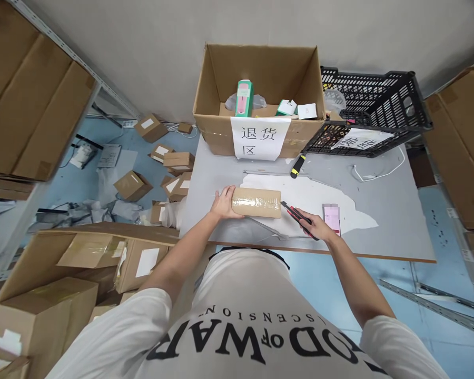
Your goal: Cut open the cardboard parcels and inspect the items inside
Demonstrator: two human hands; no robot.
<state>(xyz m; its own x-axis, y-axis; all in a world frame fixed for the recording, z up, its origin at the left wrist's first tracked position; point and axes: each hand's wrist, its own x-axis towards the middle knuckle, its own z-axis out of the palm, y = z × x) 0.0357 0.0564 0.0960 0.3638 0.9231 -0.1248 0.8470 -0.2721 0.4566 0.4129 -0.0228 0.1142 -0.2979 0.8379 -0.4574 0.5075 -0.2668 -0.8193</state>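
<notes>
Behind taped parcel [256, 202]: open carton [217, 100] holding green-pink box [244, 98].

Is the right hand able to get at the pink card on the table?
Probably yes. The pink card lies just beside the right hand, with nothing between them, though that hand already holds the red box cutter.

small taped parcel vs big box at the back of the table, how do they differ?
The small taped parcel is shut, flat and sealed with clear tape; the big open box stands with flaps up and holds items. The parcel bears no sign; the box carries a white paper sign. The left hand steadies the parcel; nothing touches the box. Both are brown cardboard.
</notes>
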